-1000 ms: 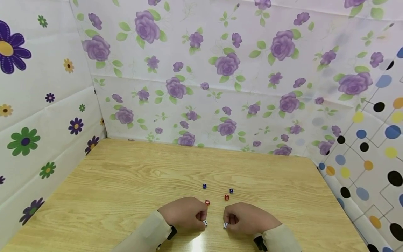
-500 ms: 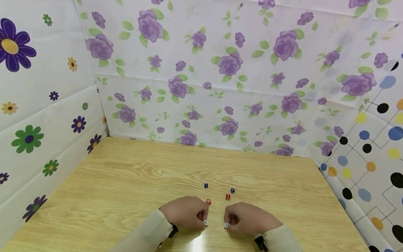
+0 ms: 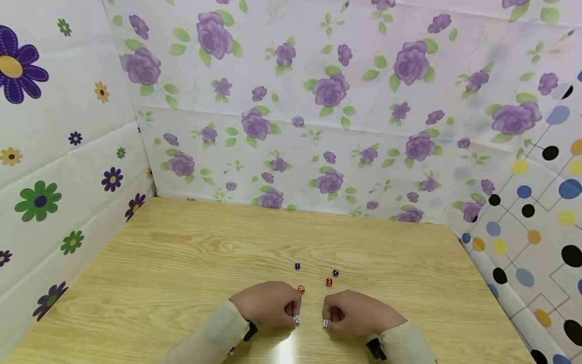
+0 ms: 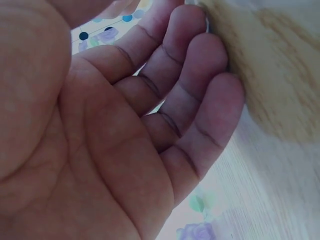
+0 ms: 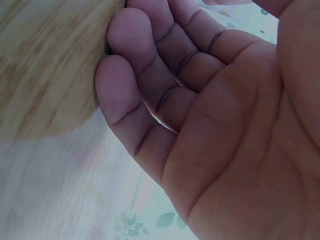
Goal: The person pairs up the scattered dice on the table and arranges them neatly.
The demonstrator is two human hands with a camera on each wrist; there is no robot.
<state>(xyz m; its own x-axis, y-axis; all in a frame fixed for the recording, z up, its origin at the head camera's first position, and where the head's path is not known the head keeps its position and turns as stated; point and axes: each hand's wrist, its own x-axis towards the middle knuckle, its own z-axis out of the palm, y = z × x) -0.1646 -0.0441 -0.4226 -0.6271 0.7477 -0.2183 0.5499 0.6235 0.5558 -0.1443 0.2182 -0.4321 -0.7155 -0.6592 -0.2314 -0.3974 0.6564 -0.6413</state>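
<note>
Near the front of the table, my left hand (image 3: 269,305) pinches a white die (image 3: 297,319) with dark pips between thumb and forefinger. Facing it a short gap away, my right hand (image 3: 359,314) pinches another white die (image 3: 326,323) the same way. A red die (image 3: 301,289) lies right by the left hand's knuckles, and a second red die (image 3: 329,282) sits just beyond the right hand. Farther back are a blue die (image 3: 297,266) and another blue die (image 3: 335,273). In both wrist views the other fingers curl down to the wood, and the pinched dice are hidden.
The wood-grain table (image 3: 204,242) reaches back to a wall of purple-flowered cloth (image 3: 291,146). Flower-printed cloth (image 3: 86,167) stands along the left side, dotted cloth (image 3: 514,242) along the right.
The view shifts slightly. Both hands keep their pinch on the white dice in nearly the same spots, and the red and blue dice stay where they were.
</note>
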